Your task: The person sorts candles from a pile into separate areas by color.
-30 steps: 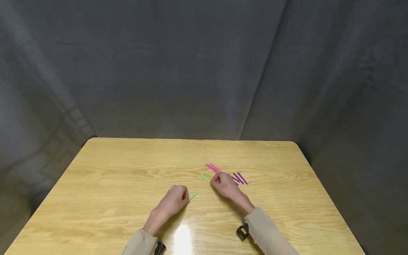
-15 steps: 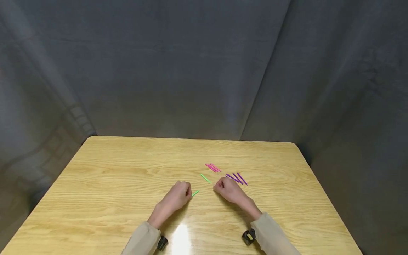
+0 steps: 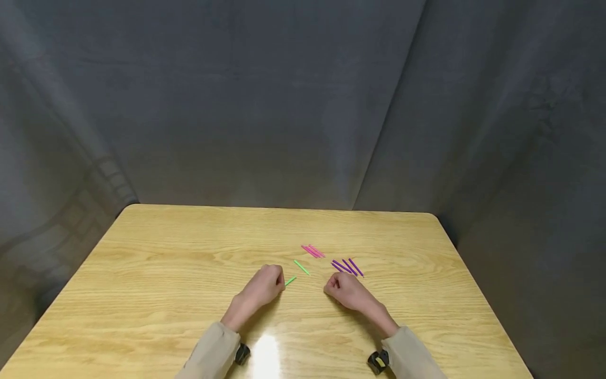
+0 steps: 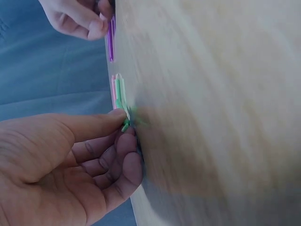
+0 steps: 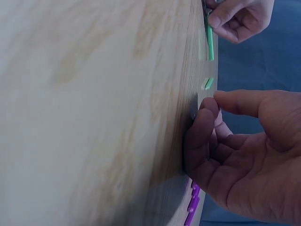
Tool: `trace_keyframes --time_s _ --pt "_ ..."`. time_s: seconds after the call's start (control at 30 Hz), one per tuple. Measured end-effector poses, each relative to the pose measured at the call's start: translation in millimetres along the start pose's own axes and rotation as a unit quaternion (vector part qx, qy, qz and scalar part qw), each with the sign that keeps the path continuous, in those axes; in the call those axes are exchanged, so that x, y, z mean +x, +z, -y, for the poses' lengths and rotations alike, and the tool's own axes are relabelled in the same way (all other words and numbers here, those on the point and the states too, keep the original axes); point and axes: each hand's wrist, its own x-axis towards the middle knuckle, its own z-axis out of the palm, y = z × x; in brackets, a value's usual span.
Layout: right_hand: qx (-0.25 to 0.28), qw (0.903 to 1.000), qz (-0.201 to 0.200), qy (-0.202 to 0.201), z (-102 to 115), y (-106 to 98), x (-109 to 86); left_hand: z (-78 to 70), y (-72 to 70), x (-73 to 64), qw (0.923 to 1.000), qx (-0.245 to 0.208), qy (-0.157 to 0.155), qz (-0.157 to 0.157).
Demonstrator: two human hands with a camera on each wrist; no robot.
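Observation:
My left hand point(image 3: 263, 285) pinches a thin green stick point(image 3: 291, 281) between thumb and index finger; its far end sticks out to the right, low over the table. The right wrist view also shows this held stick point(image 5: 210, 43). A second green stick point(image 3: 301, 267) lies slanted on the table between and beyond the two hands. My right hand point(image 3: 349, 292) stays low by the table, fingers loosely curled, thumb tip close to the index finger, with nothing seen between them. Just beyond it lie several purple sticks point(image 3: 353, 267). Farther back are several pink sticks point(image 3: 313, 251), side by side.
The wooden table point(image 3: 189, 242) reaches back to a dark grey curtain point(image 3: 265, 105) that hangs behind and on both sides. Black wrist cameras point(image 3: 242, 353) sit under both sleeves. A bright reflection shines on the table near the front.
My right hand has moved off the green stick, back toward me and to the right, leaving it on the table. My left hand has moved slightly forward with its green stick.

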Motion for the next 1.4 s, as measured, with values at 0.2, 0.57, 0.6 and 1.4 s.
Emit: trace_keyframes --time_s 0.2,0.57,0.6,1.4 --pt "0.021 0.9997 0.004 0.012 -5 -2 -5.6 -0.1 -1.5 9.9 1.0000 0.009 -0.001 -0.004" --pt "0.048 0.9984 0.015 0.025 -9 -2 -13.3 1.1 3.3 14.3 1.0000 0.004 0.007 -0.001" --pt "0.047 0.9985 0.013 0.023 -9 -2 -12.9 1.2 3.1 14.6 0.9999 0.006 0.008 -0.003" --pt "0.036 0.9991 0.008 0.019 -10 -2 -7.9 -3.4 -1.9 17.2 0.9997 -0.002 -0.024 0.008"
